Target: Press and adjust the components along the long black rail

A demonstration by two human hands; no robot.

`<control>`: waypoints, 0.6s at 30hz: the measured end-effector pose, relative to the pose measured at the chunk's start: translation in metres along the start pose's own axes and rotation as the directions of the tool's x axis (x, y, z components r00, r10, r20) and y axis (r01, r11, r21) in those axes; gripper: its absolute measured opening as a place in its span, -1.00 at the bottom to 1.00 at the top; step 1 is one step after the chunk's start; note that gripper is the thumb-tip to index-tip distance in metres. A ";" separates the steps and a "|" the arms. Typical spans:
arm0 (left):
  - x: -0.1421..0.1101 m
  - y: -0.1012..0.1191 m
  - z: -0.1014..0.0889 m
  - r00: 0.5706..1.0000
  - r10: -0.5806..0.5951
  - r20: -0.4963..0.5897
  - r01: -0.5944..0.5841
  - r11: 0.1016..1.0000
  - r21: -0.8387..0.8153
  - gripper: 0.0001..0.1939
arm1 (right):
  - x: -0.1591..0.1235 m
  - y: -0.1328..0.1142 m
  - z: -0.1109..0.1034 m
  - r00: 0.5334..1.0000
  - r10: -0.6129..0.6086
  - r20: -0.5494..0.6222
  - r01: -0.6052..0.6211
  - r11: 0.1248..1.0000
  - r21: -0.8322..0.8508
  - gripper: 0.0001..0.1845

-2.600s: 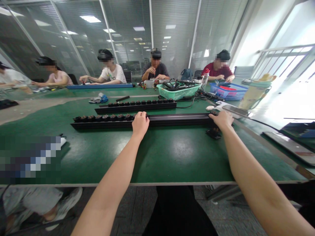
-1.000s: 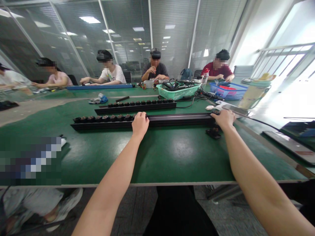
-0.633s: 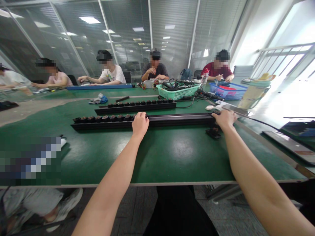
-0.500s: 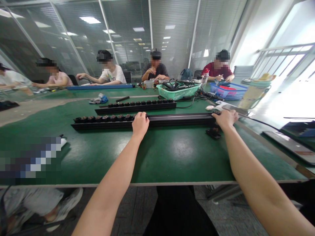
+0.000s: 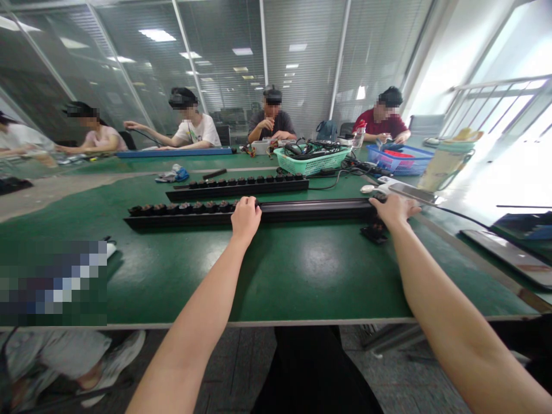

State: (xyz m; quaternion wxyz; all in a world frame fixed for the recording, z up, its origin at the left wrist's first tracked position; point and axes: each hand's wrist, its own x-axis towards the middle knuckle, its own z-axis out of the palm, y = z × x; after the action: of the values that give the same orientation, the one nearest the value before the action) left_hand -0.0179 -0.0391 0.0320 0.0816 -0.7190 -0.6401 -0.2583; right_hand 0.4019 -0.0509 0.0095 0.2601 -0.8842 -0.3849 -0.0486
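Note:
A long black rail (image 5: 319, 209) lies across the green table, with a row of small black socket-like modules (image 5: 185, 207) along its left half. My left hand (image 5: 246, 219) is closed around the rail near its middle, at the last module of the row; its fingertips are partly hidden behind it. At the rail's right end, my right hand (image 5: 395, 208) touches a dark piece with its thumb, while the other fingers spread to the right. Just below this end lies a loose black module (image 5: 374, 233) on the table. Behind is a second black rail (image 5: 241, 187) with similar modules.
A green basket (image 5: 313, 164) of cables and a blue basket (image 5: 401, 163) stand farther back. At right are phones (image 5: 513, 259), a power strip and a cup (image 5: 448, 167). Several people sit across the table. A blue-white cloth bundle (image 5: 173, 173) lies at left.
My right hand has shifted slightly right, and its fingers have spread outward. My left hand and the rail stay put. A person opposite has moved an outstretched hand leftward.

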 end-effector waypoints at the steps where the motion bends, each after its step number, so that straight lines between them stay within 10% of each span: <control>1: 0.000 0.000 0.000 1.000 0.000 -0.001 0.000 1.000 0.000 -0.71 | 0.000 0.000 0.000 1.000 0.001 0.000 -0.001 1.000 -0.003 -0.52; 18: 0.000 -0.001 0.001 1.000 0.008 -0.012 -0.008 1.000 0.010 -0.70 | 0.000 -0.002 -0.002 1.000 0.027 0.000 -0.027 0.999 0.043 -0.56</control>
State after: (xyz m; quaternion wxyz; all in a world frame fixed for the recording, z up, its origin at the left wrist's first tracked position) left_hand -0.0187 -0.0380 0.0307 0.0900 -0.7195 -0.6380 -0.2592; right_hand 0.4007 -0.0510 0.0115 0.2796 -0.8836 -0.3737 -0.0370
